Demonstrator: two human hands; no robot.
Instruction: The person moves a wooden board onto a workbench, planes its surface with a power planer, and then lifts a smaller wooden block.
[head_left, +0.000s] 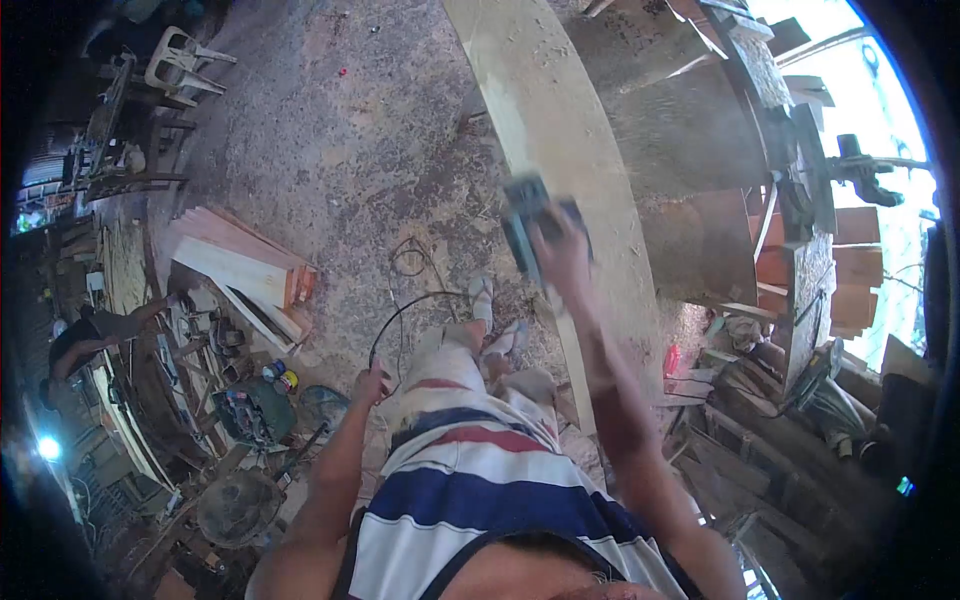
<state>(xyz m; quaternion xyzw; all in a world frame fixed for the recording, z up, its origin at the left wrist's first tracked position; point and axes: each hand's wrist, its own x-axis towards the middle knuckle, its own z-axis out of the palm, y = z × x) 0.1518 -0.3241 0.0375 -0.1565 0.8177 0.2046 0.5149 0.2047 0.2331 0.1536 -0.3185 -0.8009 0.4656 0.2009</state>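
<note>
My right hand [563, 255] is wrapped round the top of a dark teal electric planer [520, 222], smeared by motion. The planer rests along the left edge of a long, pale wooden board [545, 85] with bits of shavings on its face. A black power cord [397, 308] curves over the floor to my left hand [373, 385], whose closed fingers grip it at my left side, apart from the board.
Stacked planks [240, 255] lie on the floor at left. A plastic chair [180, 65] is at the far upper left. A co-worker [95, 335] bends over timber at the left edge. Large wooden panels [680, 130] stand right of the board. A fan [240, 508] is at lower left.
</note>
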